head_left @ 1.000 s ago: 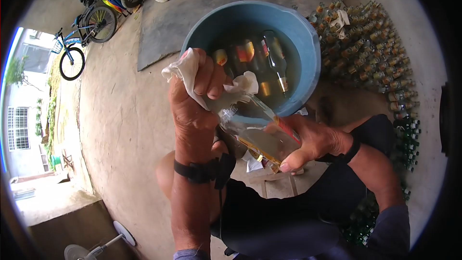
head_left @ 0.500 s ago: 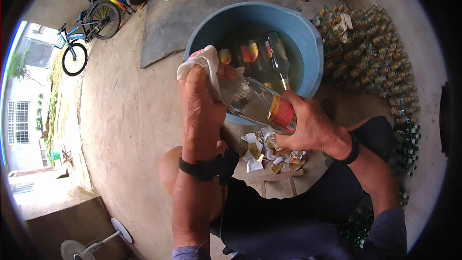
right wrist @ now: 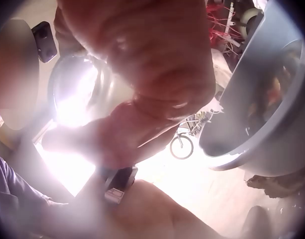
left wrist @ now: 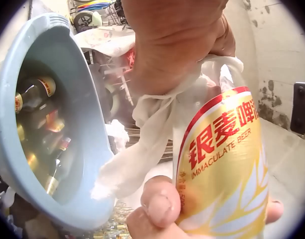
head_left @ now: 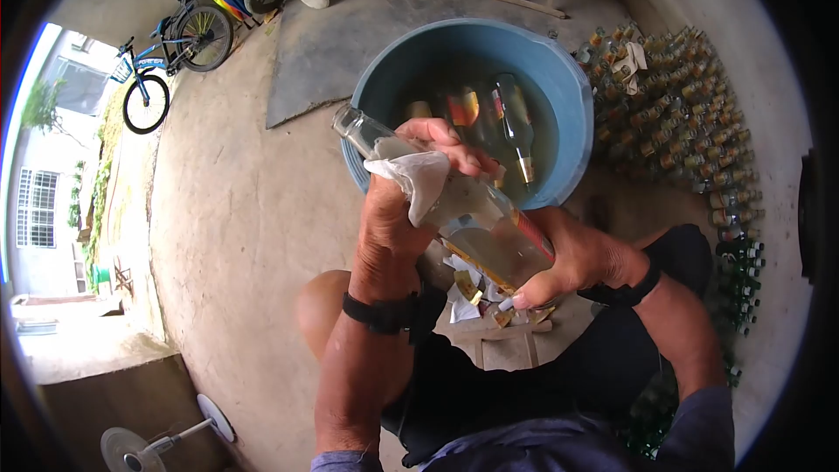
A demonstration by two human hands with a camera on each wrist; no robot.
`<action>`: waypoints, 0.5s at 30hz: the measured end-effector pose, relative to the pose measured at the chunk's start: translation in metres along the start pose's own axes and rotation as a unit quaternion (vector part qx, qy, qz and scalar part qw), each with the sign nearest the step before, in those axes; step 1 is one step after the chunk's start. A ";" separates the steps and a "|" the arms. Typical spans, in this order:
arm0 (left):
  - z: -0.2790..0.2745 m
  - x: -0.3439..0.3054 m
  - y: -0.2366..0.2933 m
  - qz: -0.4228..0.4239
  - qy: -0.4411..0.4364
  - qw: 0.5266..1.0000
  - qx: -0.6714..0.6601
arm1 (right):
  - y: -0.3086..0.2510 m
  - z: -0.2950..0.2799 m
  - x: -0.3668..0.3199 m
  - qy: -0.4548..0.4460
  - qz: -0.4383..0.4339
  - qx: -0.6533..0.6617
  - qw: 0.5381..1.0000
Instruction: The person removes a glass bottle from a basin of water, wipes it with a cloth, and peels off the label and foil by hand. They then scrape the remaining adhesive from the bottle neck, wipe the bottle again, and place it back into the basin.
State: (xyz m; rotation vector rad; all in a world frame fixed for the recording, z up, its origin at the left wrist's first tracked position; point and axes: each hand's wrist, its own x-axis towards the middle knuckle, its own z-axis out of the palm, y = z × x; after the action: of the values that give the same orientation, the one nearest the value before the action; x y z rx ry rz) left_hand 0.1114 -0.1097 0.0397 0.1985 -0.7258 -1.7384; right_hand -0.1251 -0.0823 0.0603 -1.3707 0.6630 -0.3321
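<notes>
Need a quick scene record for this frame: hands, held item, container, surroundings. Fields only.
left hand: grips white cloth against the bottle's shoulder
right hand: holds beer bottle at its base end
beer bottle: clear glass, tilted, neck up-left, red and gold label
blue basin: water with several soaking bottles
ground, right side: rows of small bottles
under the hands: torn label scraps
background: blue bicycle

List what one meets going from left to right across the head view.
Blue bicycle → left hand gripping a white cloth → right hand holding the clear glass bottle → rows of small glass bottles.
</notes>
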 end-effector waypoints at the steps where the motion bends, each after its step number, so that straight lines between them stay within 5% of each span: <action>1: 0.001 -0.002 0.001 -0.006 0.012 1.000 0.021 | 0.004 0.000 0.002 0.020 -0.027 -0.045 0.998; 6: 0.010 -0.005 -0.008 0.022 0.213 0.966 0.144 | 0.007 0.010 0.004 0.191 0.032 -0.302 0.934; 9: 0.016 -0.003 -0.012 0.010 0.297 0.934 0.197 | 0.014 0.011 0.009 0.243 0.032 -0.333 0.910; 15: 0.017 -0.004 -0.009 0.017 0.234 0.965 0.118 | -0.002 0.003 0.006 0.178 0.023 -0.303 0.936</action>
State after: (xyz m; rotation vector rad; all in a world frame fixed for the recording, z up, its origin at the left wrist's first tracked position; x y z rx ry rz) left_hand 0.0964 -0.0985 0.0473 0.7314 -0.5769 -1.4872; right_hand -0.1186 -0.0838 0.0607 -1.8981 1.1641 -0.3574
